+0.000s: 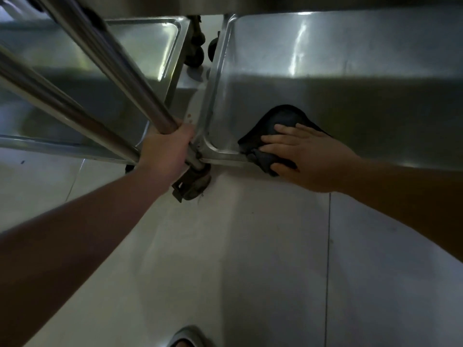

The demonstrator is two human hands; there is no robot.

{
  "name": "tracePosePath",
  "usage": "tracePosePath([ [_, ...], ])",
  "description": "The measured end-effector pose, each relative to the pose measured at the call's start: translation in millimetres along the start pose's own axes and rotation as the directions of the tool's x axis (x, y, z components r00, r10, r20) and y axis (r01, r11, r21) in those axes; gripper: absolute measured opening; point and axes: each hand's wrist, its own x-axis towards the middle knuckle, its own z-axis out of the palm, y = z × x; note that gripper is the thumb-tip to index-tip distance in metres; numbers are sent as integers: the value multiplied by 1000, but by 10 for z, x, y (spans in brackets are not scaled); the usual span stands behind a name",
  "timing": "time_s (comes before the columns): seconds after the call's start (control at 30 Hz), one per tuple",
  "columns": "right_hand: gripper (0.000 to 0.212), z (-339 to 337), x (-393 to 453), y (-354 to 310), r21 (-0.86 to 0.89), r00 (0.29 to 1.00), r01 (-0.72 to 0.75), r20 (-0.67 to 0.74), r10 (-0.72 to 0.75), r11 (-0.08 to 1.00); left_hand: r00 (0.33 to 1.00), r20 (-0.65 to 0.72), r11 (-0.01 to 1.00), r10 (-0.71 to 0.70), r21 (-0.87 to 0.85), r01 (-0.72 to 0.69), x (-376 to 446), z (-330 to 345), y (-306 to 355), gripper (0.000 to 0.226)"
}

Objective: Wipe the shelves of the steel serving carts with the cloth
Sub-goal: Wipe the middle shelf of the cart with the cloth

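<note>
A dark cloth [280,121] lies bunched on the near left corner of the bottom steel shelf [350,83] of the right cart. My right hand [310,156] presses flat on the cloth, fingers straight and spread, thumb over the shelf's front rim. My left hand [166,149] grips the upright steel post [120,71] at that cart's corner, fingers curled round it just above the caster. The left cart's bottom shelf [120,78] lies beyond the posts.
A worn caster wheel [191,182] sits under the gripped post. More casters [198,53] show in the narrow gap between the two carts. Pale floor tiles [238,259] fill the foreground, and a grey shoe tip [186,338] shows at the bottom edge.
</note>
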Motion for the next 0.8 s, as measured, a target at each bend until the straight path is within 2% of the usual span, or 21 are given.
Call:
tracePosePath([
  [0.13,63,8,-348,298,-16,1000,-13,7,13,1000,962,49,921,-270,305,243,-189,-4,-185,47],
  [0.23,66,-10,-578,542,0,999,-19,31,19,1000,827,202,790,-524,478,384,-483,121,-326,34],
  [0.3,66,-27,-733,706,33,998,-23,53,21,999,759,329,745,-562,600,291,-654,289,-309,23],
  [0.43,66,-43,-1082,1001,46,998,-40,46,38,998,767,534,733,-357,669,-124,-894,763,-39,15],
  [0.53,64,-57,-1334,1185,51,998,-55,33,54,997,756,635,654,-160,642,-401,-1103,1123,225,10],
  [0.63,61,-69,-1550,1335,45,998,-53,40,51,998,671,741,595,-7,542,-593,-1307,1425,388,10],
  [0.8,56,-96,-1950,1621,36,996,-83,44,82,996,510,828,444,232,376,-813,-1541,1879,443,34],
])
